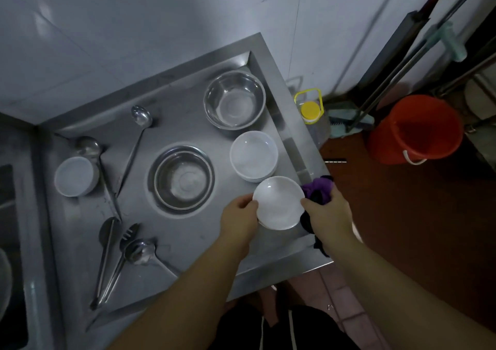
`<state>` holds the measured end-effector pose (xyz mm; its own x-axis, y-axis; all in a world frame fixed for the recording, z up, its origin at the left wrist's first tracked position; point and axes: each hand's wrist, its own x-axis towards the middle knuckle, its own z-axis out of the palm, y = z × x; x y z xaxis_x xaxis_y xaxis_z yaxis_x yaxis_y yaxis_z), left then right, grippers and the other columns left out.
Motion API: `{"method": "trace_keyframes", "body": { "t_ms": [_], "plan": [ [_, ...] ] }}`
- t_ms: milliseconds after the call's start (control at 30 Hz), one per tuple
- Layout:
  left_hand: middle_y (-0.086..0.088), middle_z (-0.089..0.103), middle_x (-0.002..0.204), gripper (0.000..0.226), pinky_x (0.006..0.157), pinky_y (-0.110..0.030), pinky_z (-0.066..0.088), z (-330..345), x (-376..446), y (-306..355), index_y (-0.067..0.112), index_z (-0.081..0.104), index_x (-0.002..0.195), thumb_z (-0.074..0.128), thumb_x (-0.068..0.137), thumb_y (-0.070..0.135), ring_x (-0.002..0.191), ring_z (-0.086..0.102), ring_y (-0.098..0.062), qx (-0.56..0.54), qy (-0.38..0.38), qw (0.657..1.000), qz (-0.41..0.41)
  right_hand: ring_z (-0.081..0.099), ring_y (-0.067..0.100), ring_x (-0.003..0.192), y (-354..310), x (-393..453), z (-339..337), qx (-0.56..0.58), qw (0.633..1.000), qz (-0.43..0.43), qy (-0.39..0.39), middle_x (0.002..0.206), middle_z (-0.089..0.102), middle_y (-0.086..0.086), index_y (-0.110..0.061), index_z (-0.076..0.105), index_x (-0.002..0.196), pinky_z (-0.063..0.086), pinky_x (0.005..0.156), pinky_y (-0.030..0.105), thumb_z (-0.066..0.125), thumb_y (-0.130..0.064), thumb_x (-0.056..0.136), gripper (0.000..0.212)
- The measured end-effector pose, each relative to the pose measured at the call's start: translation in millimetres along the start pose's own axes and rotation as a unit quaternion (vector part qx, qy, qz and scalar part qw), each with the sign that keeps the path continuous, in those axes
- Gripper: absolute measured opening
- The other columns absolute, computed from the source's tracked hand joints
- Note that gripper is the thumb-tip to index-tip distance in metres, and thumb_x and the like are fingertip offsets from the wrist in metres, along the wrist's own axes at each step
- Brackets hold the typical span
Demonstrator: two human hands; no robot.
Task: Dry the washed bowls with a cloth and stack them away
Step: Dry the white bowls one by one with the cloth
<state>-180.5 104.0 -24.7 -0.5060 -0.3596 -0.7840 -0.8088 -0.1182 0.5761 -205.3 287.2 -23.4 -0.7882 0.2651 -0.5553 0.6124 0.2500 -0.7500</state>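
A white bowl is held above the steel counter near its right edge. My left hand grips its left rim. My right hand touches its right rim while clutching a purple and black cloth. Just behind the held bowl stands a short stack of white bowls. Another white bowl sits alone at the counter's left. Two steel bowls rest on the counter: one at the back right, one in the middle.
Ladles and serving spoons lie across the left half of the counter. A sink borders the left. On the floor to the right stand a yellow-capped jug, an orange bucket and mop handles.
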Motion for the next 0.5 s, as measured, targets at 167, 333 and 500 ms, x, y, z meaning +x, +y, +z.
{"method": "trace_keyframes", "body": {
  "t_ms": [167,333,500],
  "plan": [
    [0.014,0.074,0.101,0.024,0.094,-0.042,0.062,-1.3,8.7,-6.1,0.044,0.071,0.086,0.067,0.097,0.023,0.104,0.071,-0.021,0.014,0.019,1.000,0.004,0.060,0.000,0.080,7.0,7.3,6.3,-0.058,0.998,-0.026,-0.013,0.088,0.065,-0.024,-0.063,0.060,0.089,0.046,0.059,0.024,0.081,-0.025,0.085,0.043],
    [0.016,0.073,0.095,0.028,0.096,-0.046,0.063,-1.7,11.8,-12.6,0.045,0.070,0.084,0.067,0.096,0.020,0.097,0.071,-0.015,0.039,0.045,0.998,0.030,0.054,-0.003,0.078,14.2,12.8,7.1,-0.107,0.993,-0.041,-0.030,0.088,0.061,-0.022,-0.040,0.060,0.113,0.043,0.061,0.021,0.079,-0.026,0.089,0.034],
    [0.016,0.070,0.101,0.016,0.101,-0.048,0.060,-4.5,5.0,-11.6,0.039,0.068,0.100,0.066,0.099,0.023,0.101,0.069,-0.017,0.067,0.034,0.996,0.040,0.059,0.007,0.081,13.3,5.0,0.3,-0.113,0.992,-0.057,-0.025,0.092,0.065,-0.014,-0.038,0.061,0.114,0.045,0.066,0.025,0.079,-0.039,0.090,0.031]
  ]
}}
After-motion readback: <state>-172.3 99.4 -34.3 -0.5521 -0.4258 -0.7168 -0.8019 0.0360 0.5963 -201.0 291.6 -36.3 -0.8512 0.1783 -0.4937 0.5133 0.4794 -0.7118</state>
